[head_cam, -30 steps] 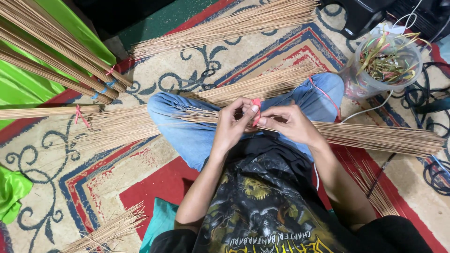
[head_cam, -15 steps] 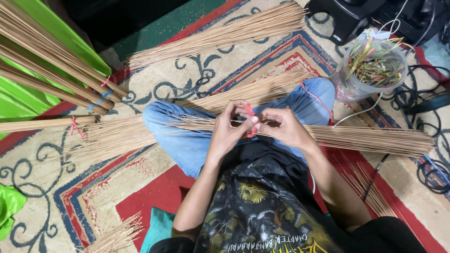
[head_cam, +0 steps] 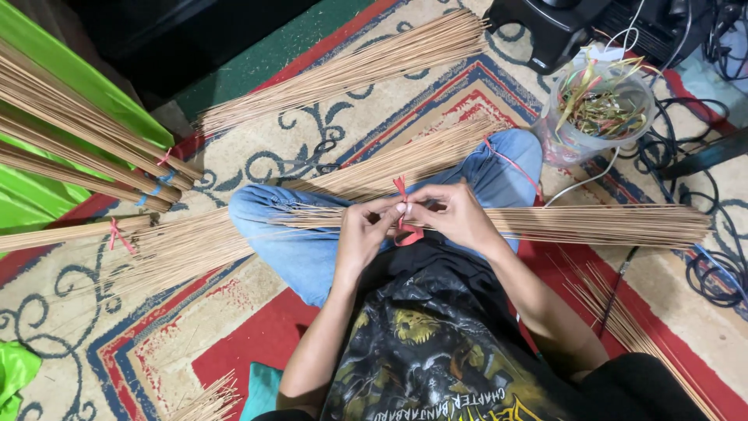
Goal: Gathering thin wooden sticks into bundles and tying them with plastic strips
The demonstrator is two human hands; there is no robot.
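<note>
**Risk note: red tie on a loose stick bundle**

Head view. Person sits cross-legged on a patterned rug (head_cam: 312,125). A long bundle of thin sticks (head_cam: 592,224) lies across the lap, running left to right over the jeans. Left hand (head_cam: 366,234) and right hand (head_cam: 456,214) meet at the bundle's middle, both pinching a red ribbon (head_cam: 403,210) that wraps the sticks; one end stands up, a loop hangs below. Fingers of both hands are closed on the ribbon, not on the sticks themselves.

Judged risks:
- Ribbon is thin and held by fingertips only; a slip of either pinch would likely slacken the wrap.
- Stick ends at the left fan out, so the bundle looks loose there; sticks could slide out lengthwise if the wrap sits slack.
- Bundle rests on the knees, unsupported at both ends; a tilt could roll it off the lap.
- Clear tub of coloured strips (head_cam: 600,105) stands near the right knee, beside cables (head_cam: 713,265); a swinging bundle end could knock it.

Tied bundles (head_cam: 78,156) lie to the left, well apart.
</note>
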